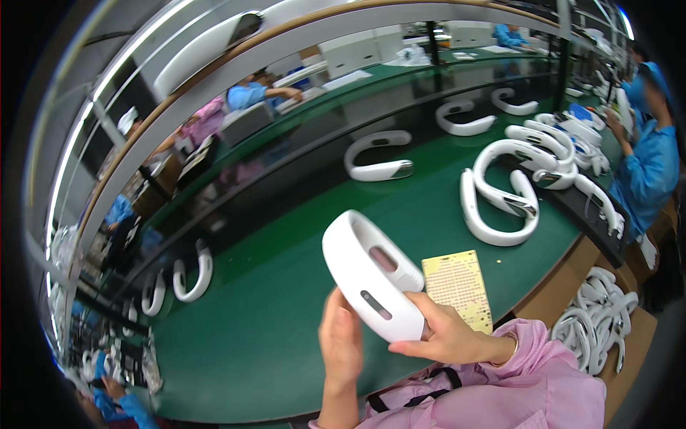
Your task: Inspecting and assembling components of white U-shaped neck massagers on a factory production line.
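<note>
A white U-shaped neck massager (pixel 350 268) is held up over the green table, tilted. A dark oval button panel shows on its outer side and a reddish window on the inside. My right hand (pixel 446 329) grips its lower right end, thumb below and fingers over the edge. My left hand (pixel 340 339) is closed against its lower left side, with some fingers hidden behind it. Just right of the massager, a yellow sheet (pixel 459 289) with rows of small labels lies on the table (pixel 236 343).
More white massagers stand along the table's far side (pixel 379 157) and left end (pixel 193 272). Several are heaped at the right beside a black tray (pixel 593 218). A cardboard box (pixel 636 343) at lower right holds more. A worker in blue (pixel 647 168) is at far right.
</note>
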Tool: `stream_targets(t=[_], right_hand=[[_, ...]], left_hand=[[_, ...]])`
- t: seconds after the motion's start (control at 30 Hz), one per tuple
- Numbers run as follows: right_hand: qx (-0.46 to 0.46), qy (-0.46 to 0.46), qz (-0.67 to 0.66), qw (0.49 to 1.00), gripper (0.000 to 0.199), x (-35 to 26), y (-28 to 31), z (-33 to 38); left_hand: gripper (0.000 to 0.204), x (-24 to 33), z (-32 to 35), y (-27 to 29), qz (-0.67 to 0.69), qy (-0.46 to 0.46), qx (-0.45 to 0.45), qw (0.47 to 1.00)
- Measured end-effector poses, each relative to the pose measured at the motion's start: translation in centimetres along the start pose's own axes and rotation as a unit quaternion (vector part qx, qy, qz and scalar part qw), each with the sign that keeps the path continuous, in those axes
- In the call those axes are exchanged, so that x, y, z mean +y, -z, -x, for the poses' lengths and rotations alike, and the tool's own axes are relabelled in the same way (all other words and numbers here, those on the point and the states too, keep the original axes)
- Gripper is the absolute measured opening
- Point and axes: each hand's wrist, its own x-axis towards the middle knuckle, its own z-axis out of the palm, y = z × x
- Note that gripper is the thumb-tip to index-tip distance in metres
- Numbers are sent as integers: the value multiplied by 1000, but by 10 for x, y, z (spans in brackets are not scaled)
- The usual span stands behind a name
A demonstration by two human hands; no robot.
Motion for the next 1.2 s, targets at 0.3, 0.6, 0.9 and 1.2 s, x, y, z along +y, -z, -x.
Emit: stream_targets(t=[0.3, 0.6, 0.9, 1.2], right_hand=[[70, 202, 223, 951, 24, 7, 12, -16], [-46, -145, -287, 946, 50, 44, 44, -16], [46, -172, -304, 936, 47, 36, 38, -18], [16, -188, -370, 910, 49, 52, 31, -22]], left_hand=[[39, 11, 21, 0, 32, -19, 98, 994], [49, 12, 15, 13, 350, 34, 28, 936], [44, 31, 8, -1, 345, 87, 42, 934], [36, 52, 4, -29, 206, 98, 84, 970]])
